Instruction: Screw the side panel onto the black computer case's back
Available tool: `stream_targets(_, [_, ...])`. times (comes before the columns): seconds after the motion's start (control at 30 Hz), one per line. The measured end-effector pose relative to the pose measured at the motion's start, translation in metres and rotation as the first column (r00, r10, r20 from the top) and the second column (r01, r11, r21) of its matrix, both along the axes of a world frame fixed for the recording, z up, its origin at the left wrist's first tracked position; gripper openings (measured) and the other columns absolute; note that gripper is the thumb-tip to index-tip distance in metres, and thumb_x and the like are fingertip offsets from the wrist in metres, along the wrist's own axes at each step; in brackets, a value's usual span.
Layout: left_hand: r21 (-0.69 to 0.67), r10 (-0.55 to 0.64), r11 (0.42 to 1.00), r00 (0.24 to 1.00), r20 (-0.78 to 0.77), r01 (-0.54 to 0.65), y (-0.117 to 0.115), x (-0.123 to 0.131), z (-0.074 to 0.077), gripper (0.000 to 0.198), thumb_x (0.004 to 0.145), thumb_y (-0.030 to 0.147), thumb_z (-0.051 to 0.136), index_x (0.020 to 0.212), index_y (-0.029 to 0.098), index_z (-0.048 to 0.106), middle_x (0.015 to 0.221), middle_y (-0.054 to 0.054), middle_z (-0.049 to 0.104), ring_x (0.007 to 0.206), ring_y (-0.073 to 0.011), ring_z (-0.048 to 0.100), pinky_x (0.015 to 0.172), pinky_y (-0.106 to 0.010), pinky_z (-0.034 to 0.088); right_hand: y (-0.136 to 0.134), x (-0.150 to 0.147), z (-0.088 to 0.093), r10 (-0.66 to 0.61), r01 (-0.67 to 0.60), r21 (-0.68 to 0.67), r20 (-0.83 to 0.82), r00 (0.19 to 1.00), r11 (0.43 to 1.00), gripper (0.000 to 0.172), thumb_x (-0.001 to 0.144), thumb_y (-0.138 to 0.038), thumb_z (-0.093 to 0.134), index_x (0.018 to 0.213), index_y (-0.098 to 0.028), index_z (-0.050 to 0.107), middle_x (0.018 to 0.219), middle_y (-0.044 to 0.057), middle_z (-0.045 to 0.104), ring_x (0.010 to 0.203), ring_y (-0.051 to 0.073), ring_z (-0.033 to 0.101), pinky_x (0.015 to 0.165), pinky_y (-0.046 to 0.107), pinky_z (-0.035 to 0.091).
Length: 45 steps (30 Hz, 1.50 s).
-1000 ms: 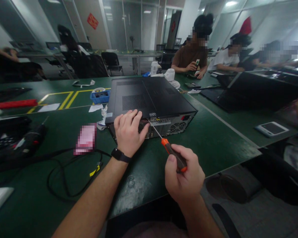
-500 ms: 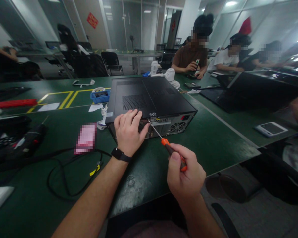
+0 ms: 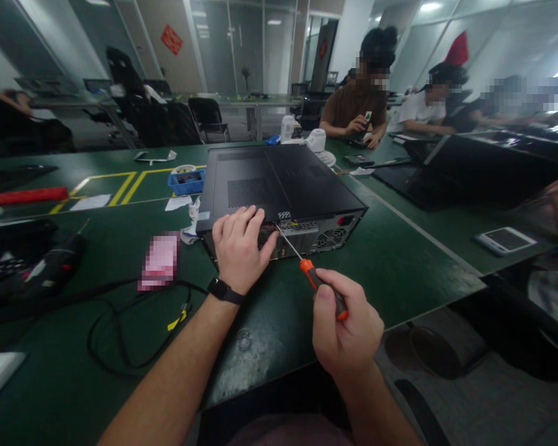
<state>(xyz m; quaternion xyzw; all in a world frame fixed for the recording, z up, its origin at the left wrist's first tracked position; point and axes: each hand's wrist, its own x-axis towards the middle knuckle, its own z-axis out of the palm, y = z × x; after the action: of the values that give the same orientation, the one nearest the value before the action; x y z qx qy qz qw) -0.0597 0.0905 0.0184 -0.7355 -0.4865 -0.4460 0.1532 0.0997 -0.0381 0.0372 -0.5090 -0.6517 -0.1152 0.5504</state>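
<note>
A black computer case (image 3: 302, 176) lies on its side on the green table, its rear panel with the fan grille facing me. My left hand (image 3: 242, 248) rests on the near left edge of the case, fingers stretched over the top cover and thumb spread down at the rear panel. My right hand (image 3: 346, 325) is closed around the orange and grey handle of a screwdriver (image 3: 308, 267). The screwdriver's shaft slants up to the left, and its tip meets the upper edge of the rear panel close to my left thumb. What the tip touches is too small to make out.
Left of the case are a blue bin (image 3: 187, 181), a pink packet (image 3: 160, 260), a black cable (image 3: 116, 341) and a red-black power tool (image 3: 56, 266). On the right lie a phone-like device (image 3: 505, 240) and an open black case (image 3: 483, 167). A co-worker (image 3: 353, 111) sits across the table.
Hardly anything differs. The whole view has shifted very slightly, while both hands and the screwdriver keep their places at the computer case.
</note>
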Motion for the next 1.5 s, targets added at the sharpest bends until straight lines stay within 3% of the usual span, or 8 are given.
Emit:
stream_targets(0.33, [-0.005, 0.001, 1.000, 1.000, 0.002, -0.001, -0.0015, 0.0004, 0.0009, 0.043, 0.095, 0.040, 0.065, 0.134, 0.022, 0.065, 0.140, -0.012, 0.068, 0.133, -0.0326, 0.060, 0.117, -0.052, 0.031, -0.0006, -0.0013, 0.0013, -0.009, 0.009, -0.001, -0.011, 1.000, 1.000, 0.024, 0.092, -0.019, 0.057, 0.115, -0.019, 0.062, 0.095, 0.005, 0.075, 0.080, 0.017, 0.075, 0.074, 0.029, 0.062])
stream_targets(0.53, [0.004, 0.005, 1.000, 1.000, -0.001, -0.005, -0.0010, 0.0002, -0.0005, 0.044, 0.094, 0.040, 0.066, 0.135, 0.023, 0.064, 0.139, -0.012, 0.069, 0.133, -0.0329, 0.060, 0.117, -0.053, 0.031, 0.0003, 0.0000, -0.0018, -0.018, 0.018, 0.002, -0.013, 1.000, 1.000, 0.021, 0.096, -0.021, 0.057, 0.116, -0.020, 0.063, 0.087, 0.003, 0.077, 0.063, 0.013, 0.072, 0.064, 0.025, 0.060])
stream_targets(0.73, [0.006, 0.009, 1.000, 1.000, -0.014, -0.009, -0.0008, -0.0002, -0.0001, 0.043, 0.096, 0.041, 0.064, 0.134, 0.022, 0.064, 0.139, -0.012, 0.069, 0.133, -0.0318, 0.060, 0.117, -0.052, 0.032, -0.0043, -0.0028, 0.0026, 0.027, -0.028, -0.031, -0.019, 0.999, 0.999, 0.026, 0.092, -0.020, 0.056, 0.117, -0.018, 0.060, 0.096, 0.007, 0.074, 0.079, 0.018, 0.074, 0.068, 0.030, 0.061])
stream_targets(0.93, [-0.011, -0.001, 1.000, 1.000, 0.001, 0.001, -0.0010, -0.0002, 0.0005, 0.043, 0.095, 0.040, 0.064, 0.134, 0.022, 0.064, 0.140, -0.012, 0.068, 0.134, -0.0324, 0.059, 0.118, -0.053, 0.031, -0.0021, -0.0012, -0.0033, -0.052, 0.052, -0.003, 0.003, 0.999, 0.999, 0.022, 0.096, -0.020, 0.057, 0.116, -0.020, 0.064, 0.087, 0.002, 0.076, 0.062, 0.013, 0.070, 0.065, 0.026, 0.059])
stream_targets(1.13, [-0.026, -0.007, 1.000, 1.000, 0.012, 0.008, -0.0015, -0.0003, 0.0011, 0.044, 0.094, 0.039, 0.065, 0.136, 0.023, 0.064, 0.141, -0.012, 0.067, 0.135, -0.0329, 0.058, 0.118, -0.054, 0.031, -0.0030, -0.0031, -0.0006, 0.037, -0.038, -0.040, -0.017, 0.999, 0.998, 0.028, 0.090, -0.021, 0.058, 0.118, -0.020, 0.062, 0.095, 0.006, 0.074, 0.078, 0.019, 0.073, 0.070, 0.032, 0.061])
stream_targets(1.37, [-0.008, -0.001, 1.000, 1.000, -0.001, 0.001, -0.0018, 0.0002, 0.0011, 0.043, 0.095, 0.040, 0.064, 0.135, 0.024, 0.063, 0.140, -0.012, 0.068, 0.134, -0.0325, 0.059, 0.117, -0.053, 0.032, -0.0037, -0.0043, -0.0015, -0.067, 0.068, -0.033, 0.020, 0.998, 0.997, 0.020, 0.095, -0.018, 0.058, 0.113, -0.021, 0.066, 0.096, 0.004, 0.079, 0.072, 0.015, 0.074, 0.071, 0.027, 0.062])
stream_targets(1.5, [-0.019, -0.013, 1.000, 1.000, 0.014, 0.013, -0.0015, 0.0000, 0.0011, 0.044, 0.094, 0.039, 0.064, 0.135, 0.023, 0.064, 0.140, -0.012, 0.067, 0.134, -0.0332, 0.058, 0.118, -0.054, 0.031, -0.0021, -0.0040, -0.0014, -0.022, 0.022, -0.038, 0.005, 1.000, 0.999, 0.020, 0.095, -0.021, 0.059, 0.114, -0.020, 0.063, 0.094, 0.005, 0.077, 0.075, 0.016, 0.074, 0.071, 0.028, 0.062])
